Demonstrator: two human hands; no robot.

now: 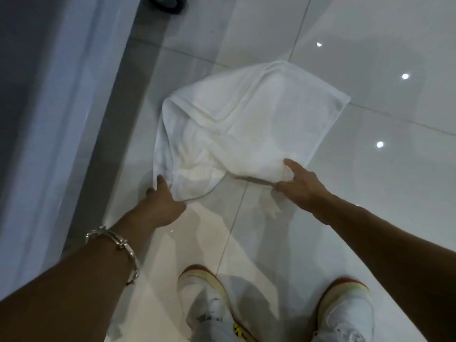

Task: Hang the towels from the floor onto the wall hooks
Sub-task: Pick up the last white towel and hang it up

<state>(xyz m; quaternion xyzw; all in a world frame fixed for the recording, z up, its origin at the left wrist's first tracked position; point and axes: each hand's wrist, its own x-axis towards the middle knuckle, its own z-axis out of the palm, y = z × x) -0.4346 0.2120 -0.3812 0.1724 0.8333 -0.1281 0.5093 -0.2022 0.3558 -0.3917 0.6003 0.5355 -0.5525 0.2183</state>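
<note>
A white towel (249,124) lies crumpled on the glossy white tile floor (370,218), its far part spread out and its near edge bunched. My left hand (164,203) pinches the towel's near left corner, which looks slightly lifted. At the near right edge, my right hand (296,181) grips a bunch of the cloth between thumb and fingers. No wall hooks are in view.
A grey threshold strip (118,119) runs diagonally along the left, with a pale wall or panel (49,107) beyond it. A dark round object (167,3) sits at the top edge. My two white shoes (209,304) stand just below the towel.
</note>
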